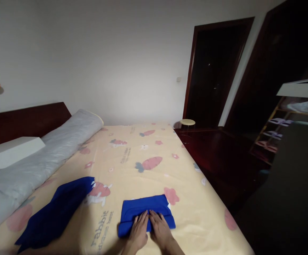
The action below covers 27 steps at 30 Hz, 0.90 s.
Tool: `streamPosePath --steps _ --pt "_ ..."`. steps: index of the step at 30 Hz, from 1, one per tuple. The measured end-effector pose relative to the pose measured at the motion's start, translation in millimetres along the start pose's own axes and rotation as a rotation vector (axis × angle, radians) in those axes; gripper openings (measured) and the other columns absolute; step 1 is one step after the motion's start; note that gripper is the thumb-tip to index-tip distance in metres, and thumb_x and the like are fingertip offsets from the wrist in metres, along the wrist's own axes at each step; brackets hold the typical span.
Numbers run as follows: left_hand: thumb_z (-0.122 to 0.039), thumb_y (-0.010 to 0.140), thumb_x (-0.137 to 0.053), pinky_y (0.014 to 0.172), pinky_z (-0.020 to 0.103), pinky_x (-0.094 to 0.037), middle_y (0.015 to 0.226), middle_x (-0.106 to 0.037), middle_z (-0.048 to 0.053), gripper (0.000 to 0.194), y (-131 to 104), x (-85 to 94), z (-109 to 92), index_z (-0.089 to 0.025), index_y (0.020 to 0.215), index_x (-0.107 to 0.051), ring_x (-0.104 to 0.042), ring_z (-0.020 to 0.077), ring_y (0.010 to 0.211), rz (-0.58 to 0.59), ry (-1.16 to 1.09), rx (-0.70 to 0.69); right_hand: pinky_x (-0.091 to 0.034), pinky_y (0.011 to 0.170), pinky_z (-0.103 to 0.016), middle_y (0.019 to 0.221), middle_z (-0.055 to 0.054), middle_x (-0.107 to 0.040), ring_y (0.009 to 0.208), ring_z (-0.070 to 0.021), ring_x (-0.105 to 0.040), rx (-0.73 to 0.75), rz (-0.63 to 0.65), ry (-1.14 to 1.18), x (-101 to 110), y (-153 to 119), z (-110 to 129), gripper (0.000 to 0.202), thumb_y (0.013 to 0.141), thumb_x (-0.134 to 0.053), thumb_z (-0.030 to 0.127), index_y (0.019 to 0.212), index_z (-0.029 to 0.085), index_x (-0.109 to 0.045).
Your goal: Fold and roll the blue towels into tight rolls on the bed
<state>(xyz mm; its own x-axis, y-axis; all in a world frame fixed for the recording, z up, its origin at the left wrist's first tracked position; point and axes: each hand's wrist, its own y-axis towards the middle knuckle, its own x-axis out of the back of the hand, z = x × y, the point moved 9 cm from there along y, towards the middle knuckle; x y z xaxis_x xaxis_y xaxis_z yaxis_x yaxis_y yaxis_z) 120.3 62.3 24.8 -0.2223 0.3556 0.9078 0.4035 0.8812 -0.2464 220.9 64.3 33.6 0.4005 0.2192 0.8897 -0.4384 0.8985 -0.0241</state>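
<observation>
You are in a bedroom of a home: a wide bed with a rabbit-and-carrot sheet fills the view, with a dark headboard, a long grey bolster and a shoe rack across the floor.

We note a pale, plain wall, unevenly lit, dim toward the corners; small switch plate beside a dark door in a reddish-brown frame. Dark red, glossy floor. Round-topped stool near the bed. We see a dark wooden headboard at left, loaded shelf rack at right
</observation>
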Motion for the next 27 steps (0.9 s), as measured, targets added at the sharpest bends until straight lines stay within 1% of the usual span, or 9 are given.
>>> streamPosePath --steps 2,5,8,11,13,17,19,23,27 --pt "-0.02 0.067 -0.046 0.123 0.045 -0.016 0.163 -0.016 -0.002 0.089 -5.3 14.7 10.8 -0.025 0.153 -0.023 -0.016 0.0182 0.151 -0.013 0.025 0.057 -0.02 0.118 -0.049 0.157 -0.009 -0.03 0.144 -0.0293 -0.029 -0.064 0.021 -0.004 8.5 0.7 -14.6 0.082 0.066 -0.052 0.025 0.147 0.02 -0.041" --pt "-0.023 0.065 -0.047 0.122 0.049 -0.016 0.163 -0.014 0.0 0.091 -27.0 41.8 46.0 -0.024 0.153 -0.023 -0.013 0.0202 0.151 -0.053 0.114 0.221 -0.021 0.115 -0.053 0.158 -0.014 -0.025 0.146 -0.0336 -0.024 -0.176 0.01 -0.056 25.1 -5.6 -47.6 0.086 0.067 -0.055 0.033 0.149 0.016 -0.037" --pt "-0.025 0.066 -0.045 0.122 0.051 -0.013 0.163 -0.019 0.0 0.088 -43.4 52.2 67.5 -0.024 0.152 -0.025 -0.016 0.0209 0.15 -0.063 0.17 0.276 -0.02 0.114 -0.056 0.156 -0.018 -0.027 0.145 -0.0352 -0.025 -0.203 -0.016 -0.076 32.0 -9.2 -63.8 0.086 0.068 -0.054 0.034 0.149 0.013 -0.036" --pt "-0.024 0.066 -0.046 0.122 0.056 -0.007 0.162 -0.021 0.002 0.087 -45.4 47.3 73.0 -0.024 0.151 -0.027 -0.017 0.0242 0.15 -0.126 0.204 0.274 -0.019 0.113 -0.058 0.157 -0.018 -0.027 0.144 -0.0368 -0.026 -0.183 -0.067 -0.086 31.8 -10.0 -60.7 0.087 0.063 -0.054 0.027 0.148 0.014 -0.038" --pt "-0.022 0.066 -0.047 0.122 0.055 -0.01 0.162 -0.023 0.002 0.086 -43.6 39.9 75.1 -0.023 0.151 -0.03 -0.019 0.0255 0.15 -0.2 0.21 0.264 -0.022 0.112 -0.057 0.157 -0.016 -0.031 0.143 -0.0356 -0.031 -0.155 -0.145 -0.096 35.3 -14.8 -54.9 0.083 0.062 -0.052 0.021 0.145 0.018 -0.043" --pt "-0.018 0.07 -0.047 0.119 0.044 -0.027 0.152 -0.046 0.001 0.071 -48.0 23.5 90.3 -0.025 0.141 -0.049 -0.038 0.0247 0.142 -0.336 0.203 0.241 -0.033 0.103 -0.047 0.135 -0.011 -0.059 0.124 -0.0285 -0.052 -0.083 -0.367 -0.11 54.0 -40.4 -50.0 0.056 0.072 -0.047 0.013 0.125 0.026 -0.06" --pt "-0.017 0.073 -0.047 0.114 0.042 -0.035 0.142 -0.058 0.001 0.062 -53.8 20.7 97.8 -0.028 0.133 -0.058 -0.048 0.0248 0.134 -0.4 0.213 0.21 -0.036 0.097 -0.044 0.121 -0.008 -0.065 0.111 -0.0258 -0.057 -0.055 -0.42 -0.101 63.2 -52.7 -50.8 0.045 0.076 -0.046 0.013 0.115 0.028 -0.063" --pt "-0.016 0.077 -0.045 0.112 0.044 -0.037 0.129 -0.067 0.0 0.052 -57.7 30.4 97.2 -0.031 0.122 -0.065 -0.056 0.0239 0.124 -0.45 0.212 0.145 -0.035 0.094 -0.041 0.116 -0.005 -0.066 0.105 -0.0244 -0.057 -0.039 -0.338 -0.063 74.8 -54.4 -48.6 0.041 0.074 -0.049 0.016 0.11 0.028 -0.064" --pt "-0.014 0.08 -0.042 0.116 0.049 -0.027 0.129 -0.068 0.004 0.05 -43.9 53.2 89.7 -0.027 0.123 -0.064 -0.055 0.0233 0.125 -0.369 0.196 0.244 -0.032 0.097 -0.044 0.11 -0.007 -0.066 0.104 -0.0258 -0.055 -0.128 -0.296 -0.079 85.5 -38.0 -46.2 0.029 0.075 -0.048 0.02 0.098 0.023 -0.065"
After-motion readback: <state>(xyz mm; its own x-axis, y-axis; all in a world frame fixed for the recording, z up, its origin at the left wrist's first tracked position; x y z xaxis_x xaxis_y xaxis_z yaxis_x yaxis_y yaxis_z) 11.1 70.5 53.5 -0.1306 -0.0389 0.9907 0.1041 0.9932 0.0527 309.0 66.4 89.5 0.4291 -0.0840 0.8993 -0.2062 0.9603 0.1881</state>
